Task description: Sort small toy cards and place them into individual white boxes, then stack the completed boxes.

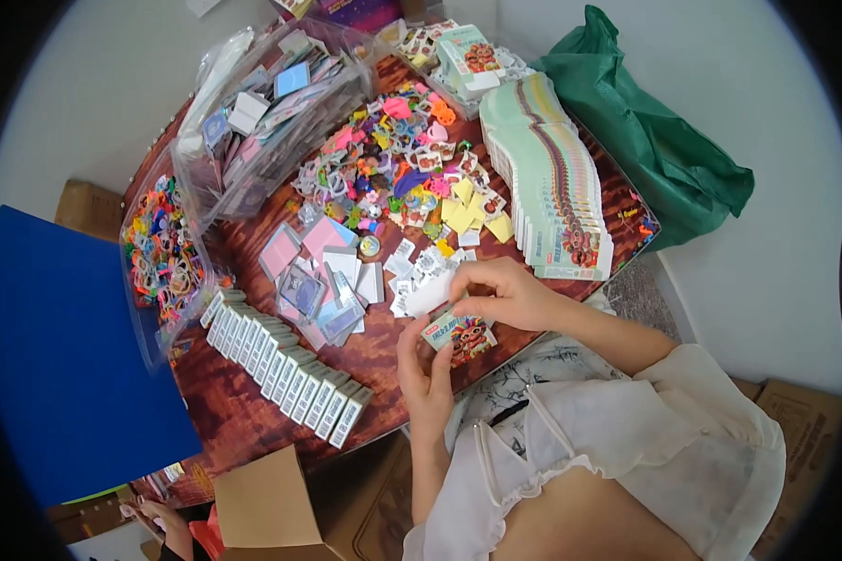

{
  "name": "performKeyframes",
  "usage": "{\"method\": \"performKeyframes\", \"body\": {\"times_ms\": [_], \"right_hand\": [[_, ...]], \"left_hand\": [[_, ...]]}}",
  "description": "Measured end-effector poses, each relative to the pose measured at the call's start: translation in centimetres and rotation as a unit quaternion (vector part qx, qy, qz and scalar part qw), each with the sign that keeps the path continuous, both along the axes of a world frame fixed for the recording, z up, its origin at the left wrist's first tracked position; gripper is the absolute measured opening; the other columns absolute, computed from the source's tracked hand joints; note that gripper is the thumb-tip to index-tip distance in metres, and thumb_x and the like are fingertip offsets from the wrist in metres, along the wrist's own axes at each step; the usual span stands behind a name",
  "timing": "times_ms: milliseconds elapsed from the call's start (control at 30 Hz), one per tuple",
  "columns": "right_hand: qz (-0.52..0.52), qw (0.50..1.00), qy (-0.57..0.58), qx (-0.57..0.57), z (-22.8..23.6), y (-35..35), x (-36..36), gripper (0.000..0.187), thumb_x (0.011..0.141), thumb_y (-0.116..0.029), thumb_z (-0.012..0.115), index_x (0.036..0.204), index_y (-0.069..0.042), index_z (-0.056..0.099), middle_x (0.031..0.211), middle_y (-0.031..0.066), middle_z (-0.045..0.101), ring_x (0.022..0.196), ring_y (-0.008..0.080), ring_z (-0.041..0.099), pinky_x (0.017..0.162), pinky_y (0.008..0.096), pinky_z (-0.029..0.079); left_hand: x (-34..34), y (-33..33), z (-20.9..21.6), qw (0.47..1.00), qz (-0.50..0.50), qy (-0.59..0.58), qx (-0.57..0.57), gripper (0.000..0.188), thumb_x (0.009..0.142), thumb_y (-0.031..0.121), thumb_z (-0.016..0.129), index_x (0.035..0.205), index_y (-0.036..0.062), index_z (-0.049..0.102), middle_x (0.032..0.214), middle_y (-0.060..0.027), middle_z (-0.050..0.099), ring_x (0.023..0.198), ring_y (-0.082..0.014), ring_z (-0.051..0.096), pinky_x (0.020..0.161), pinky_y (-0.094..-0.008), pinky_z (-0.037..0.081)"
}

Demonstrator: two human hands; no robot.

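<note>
Near the table's front edge, a small printed carton [462,340] with a colourful cartoon character is tilted between my hands. My left hand [423,372] grips it from the left, thumb on its front. Fingers of my right hand [505,294] pinch at its upper end, by a raised white flap [430,294]. Whether anything is inside the carton I cannot tell. Just beyond lie small white printed slips [404,260]. To the left of these is a loose heap of pastel cards and clear cases [322,290]. Small colourful plastic trinkets [384,173] are spread farther back.
A row of closed cartons [295,379] stands at front left. Flattened cartons [544,178] overlap at right, beside a green bag [650,154]. Clear bins hold cards [285,117] and trinkets [166,248]. Below are an open cardboard box [260,500] and another person's hand [159,522].
</note>
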State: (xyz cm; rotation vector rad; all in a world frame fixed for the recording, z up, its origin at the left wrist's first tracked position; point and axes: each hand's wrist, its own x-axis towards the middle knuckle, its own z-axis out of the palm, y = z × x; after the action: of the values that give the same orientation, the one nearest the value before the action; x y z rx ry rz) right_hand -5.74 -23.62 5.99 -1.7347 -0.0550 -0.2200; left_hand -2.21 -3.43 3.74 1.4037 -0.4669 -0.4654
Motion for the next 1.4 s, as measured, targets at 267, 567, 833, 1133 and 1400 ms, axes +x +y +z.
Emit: {"method": "performKeyframes", "body": {"times_ms": [267, 567, 833, 1133, 1400], "right_hand": [[-0.017, 0.998, -0.042, -0.034, 1.0, 0.0, -1.7, 0.016, 0.089, -0.006, 0.069, 0.102, -0.002, 0.061, 0.088, 0.0053, 0.06, 0.076, 0.0132, 0.059, 0.067, 0.0287, 0.047], [-0.076, 0.995, 0.018, 0.055, 1.1, 1.0, -1.8, 0.011, 0.088, -0.007, 0.069, 0.095, -0.001, 0.063, 0.09, 0.0061, 0.065, 0.083, 0.0155, 0.062, 0.072, 0.0296, 0.048], [-0.027, 0.999, -0.037, 0.013, -0.3, 0.5, -1.1, 0.012, 0.084, -0.007, 0.072, 0.092, 0.0, 0.065, 0.094, 0.0074, 0.068, 0.087, 0.0161, 0.064, 0.077, 0.0313, 0.048], [-0.045, 0.994, 0.08, 0.065, -0.5, 0.2, -0.5, 0.007, 0.082, -0.002, 0.073, 0.087, -0.001, 0.068, 0.082, 0.0054, 0.067, 0.079, 0.015, 0.064, 0.073, 0.0297, 0.049], [-0.008, 0.999, 0.003, 0.037, -2.0, 0.2, -1.5, 0.013, 0.085, -0.002, 0.07, 0.097, 0.0, 0.071, 0.101, 0.0098, 0.071, 0.092, 0.0185, 0.067, 0.08, 0.0307, 0.051]], "left_hand": [[0.4, 0.4, 1.1, 1.0, -0.008, -0.006, 0.013, 0.041, 0.095, -0.008, 0.056, 0.134, 0.0, 0.045, 0.122, -0.0114, 0.055, 0.114, -0.0188, 0.059, 0.094, -0.0295, 0.05], [-0.3, -0.3, 1.5, 0.999, -0.008, 0.014, 0.037, 0.05, 0.094, -0.01, 0.056, 0.138, 0.0011, 0.036, 0.126, -0.0141, 0.055, 0.115, -0.0201, 0.059, 0.096, -0.0299, 0.049], [-0.4, -0.5, 1.2, 0.997, -0.023, 0.017, 0.065, 0.057, 0.093, -0.011, 0.056, 0.142, 0.0022, 0.029, 0.125, -0.0168, 0.054, 0.114, -0.0227, 0.061, 0.093, -0.0306, 0.051], [-0.2, -0.1, 0.7, 0.995, -0.05, 0.023, 0.081, 0.062, 0.092, -0.012, 0.057, 0.145, 0.0021, 0.029, 0.123, -0.0168, 0.055, 0.113, -0.0248, 0.062, 0.092, -0.0308, 0.053], [-0.5, -0.1, 0.6, 0.996, -0.021, 0.029, 0.077, 0.065, 0.091, -0.013, 0.056, 0.146, 0.0048, 0.027, 0.122, -0.0151, 0.055, 0.109, -0.0216, 0.062, 0.09, -0.0298, 0.051]]}}
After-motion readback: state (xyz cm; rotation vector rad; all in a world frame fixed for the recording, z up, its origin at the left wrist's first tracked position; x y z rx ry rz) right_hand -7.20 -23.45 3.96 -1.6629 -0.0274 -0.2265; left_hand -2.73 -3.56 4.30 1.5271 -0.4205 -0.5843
